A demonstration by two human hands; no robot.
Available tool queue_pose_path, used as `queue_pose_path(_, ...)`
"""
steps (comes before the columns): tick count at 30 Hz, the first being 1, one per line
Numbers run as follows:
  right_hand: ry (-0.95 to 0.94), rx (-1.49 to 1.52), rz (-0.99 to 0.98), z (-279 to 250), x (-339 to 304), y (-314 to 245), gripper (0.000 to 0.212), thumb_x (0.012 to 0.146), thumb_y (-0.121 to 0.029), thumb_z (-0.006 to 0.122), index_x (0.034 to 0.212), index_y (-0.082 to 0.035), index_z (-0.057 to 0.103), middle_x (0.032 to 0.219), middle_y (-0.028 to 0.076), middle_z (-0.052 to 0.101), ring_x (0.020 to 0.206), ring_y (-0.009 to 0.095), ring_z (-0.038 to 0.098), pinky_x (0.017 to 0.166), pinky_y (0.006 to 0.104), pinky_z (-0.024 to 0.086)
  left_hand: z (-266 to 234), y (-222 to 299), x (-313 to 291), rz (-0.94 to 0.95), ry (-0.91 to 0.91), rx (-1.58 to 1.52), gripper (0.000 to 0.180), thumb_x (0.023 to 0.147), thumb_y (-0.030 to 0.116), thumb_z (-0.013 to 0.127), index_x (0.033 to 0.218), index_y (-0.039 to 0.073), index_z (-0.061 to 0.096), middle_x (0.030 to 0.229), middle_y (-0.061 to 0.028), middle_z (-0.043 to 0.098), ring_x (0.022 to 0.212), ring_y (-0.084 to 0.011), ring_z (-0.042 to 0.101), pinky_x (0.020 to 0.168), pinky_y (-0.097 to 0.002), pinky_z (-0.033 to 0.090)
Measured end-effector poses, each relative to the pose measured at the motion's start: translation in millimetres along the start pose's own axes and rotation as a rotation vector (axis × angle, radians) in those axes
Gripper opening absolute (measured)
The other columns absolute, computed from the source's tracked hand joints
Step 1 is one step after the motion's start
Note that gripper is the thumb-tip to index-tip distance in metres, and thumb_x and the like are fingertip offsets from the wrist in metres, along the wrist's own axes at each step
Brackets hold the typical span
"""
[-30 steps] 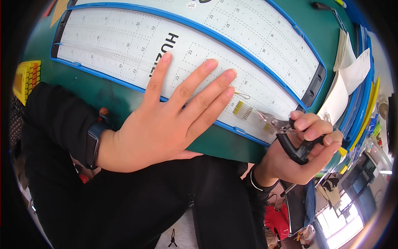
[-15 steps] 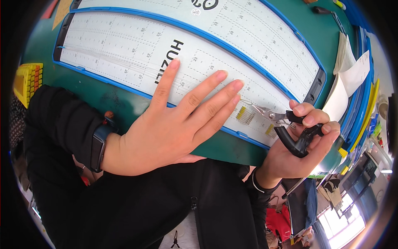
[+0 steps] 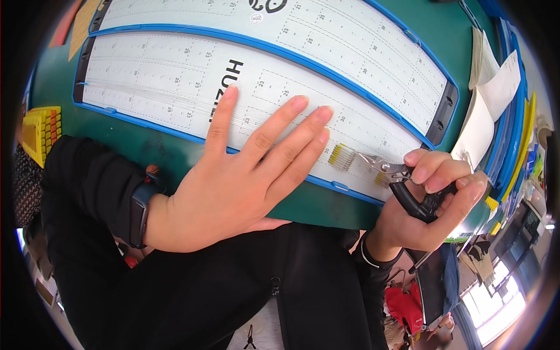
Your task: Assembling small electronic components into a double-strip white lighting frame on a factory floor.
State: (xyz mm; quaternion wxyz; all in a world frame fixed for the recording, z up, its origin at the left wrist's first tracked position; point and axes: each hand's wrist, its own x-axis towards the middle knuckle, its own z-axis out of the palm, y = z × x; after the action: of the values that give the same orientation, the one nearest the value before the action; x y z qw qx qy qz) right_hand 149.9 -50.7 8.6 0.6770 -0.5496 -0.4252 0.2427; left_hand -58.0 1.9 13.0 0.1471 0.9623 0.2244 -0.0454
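Note:
My left hand [image 3: 233,186] lies palm down with spread fingers over the lower white panel [image 3: 157,64] of a blue-edged case. Fine clear lines run along this panel and pass beneath the fingers. In my right hand [image 3: 417,230] is a pair of pliers [image 3: 409,201] with black handles and slim metal jaws. The jaws point left, close to a row of small yellow-ended pieces [image 3: 340,157] fixed on the panel. A second group of such pieces [image 3: 382,178] sits under the pliers. Whether the jaws grip anything is too small to tell.
A second white panel [image 3: 350,52] of the case lies beyond the first on the green table [image 3: 151,140]. Loose papers [image 3: 484,93] and blue trays [image 3: 506,140] stand at the right. At the left edge is a yellow basket [image 3: 41,131] with orange parts.
My right hand and the pliers have shifted slightly right and down, with the jaws now beside the yellow-ended row. My left hand stays flat on the panel. The whole view has moved a little.

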Motion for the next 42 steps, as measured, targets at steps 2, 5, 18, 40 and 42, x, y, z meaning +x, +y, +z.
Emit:
queue_pose_path(2, 0.016, 0.014, 0.01, 0.8, -0.4, -1.7, 0.024, 0.104, -0.027, 0.028, 0.091, -0.01, 0.038, 0.068, 0.004, 0.039, 0.061, 0.016, 0.048, 0.064, 0.0354, 0.05, -0.2, 0.0, 0.5, 0.003, -0.002, -0.011, 0.111, 0.057, 0.063, 0.073, 0.143, 0.002, 0.037, 0.154, -0.0151, 0.031, 0.144, -0.034, 0.025, 0.107, -0.0718, 0.015)
queue_pose_path(5, 0.044, 0.031, 0.021, 2.5, -0.7, -1.6, 0.024, 0.104, -0.026, 0.028, 0.089, -0.01, 0.038, 0.067, 0.004, 0.039, 0.06, 0.016, 0.047, 0.063, 0.035, 0.05, -0.1, -0.6, 0.6, 0.005, -0.003, -0.017, 0.113, 0.055, 0.062, 0.074, 0.143, 0.001, 0.036, 0.154, -0.0155, 0.031, 0.144, -0.0344, 0.025, 0.108, -0.0716, 0.015)
queue_pose_path(18, 0.061, -0.058, 0.007, 1.3, -2.3, -2.6, 0.024, 0.103, -0.027, 0.029, 0.088, -0.01, 0.037, 0.069, 0.004, 0.039, 0.06, 0.016, 0.047, 0.063, 0.0347, 0.05, -1.1, -1.0, 0.8, 0.005, -0.016, -0.009, 0.116, 0.052, 0.062, 0.074, 0.144, 0.002, 0.035, 0.153, -0.0157, 0.03, 0.143, -0.035, 0.025, 0.106, -0.0726, 0.016)
queue_pose_path(40, -0.05, -0.005, -0.004, -5.3, -0.9, 0.2, 0.022, 0.103, -0.027, 0.031, 0.093, -0.009, 0.04, 0.071, 0.006, 0.043, 0.064, 0.018, 0.051, 0.066, 0.0374, 0.051, 4.1, 0.9, -0.4, -0.007, 0.018, -0.018, 0.116, 0.05, 0.059, 0.075, 0.144, 0.004, 0.036, 0.154, -0.0133, 0.03, 0.144, -0.0316, 0.025, 0.107, -0.0723, 0.015)
queue_pose_path(42, -0.053, -0.003, -0.001, -6.4, -0.7, 0.7, 0.022, 0.103, -0.026, 0.031, 0.093, -0.009, 0.04, 0.071, 0.006, 0.044, 0.064, 0.018, 0.05, 0.066, 0.0375, 0.051, 4.8, 1.6, -0.2, -0.009, 0.022, -0.015, 0.116, 0.05, 0.059, 0.075, 0.144, 0.004, 0.036, 0.154, -0.0132, 0.03, 0.144, -0.0316, 0.025, 0.107, -0.0726, 0.015)
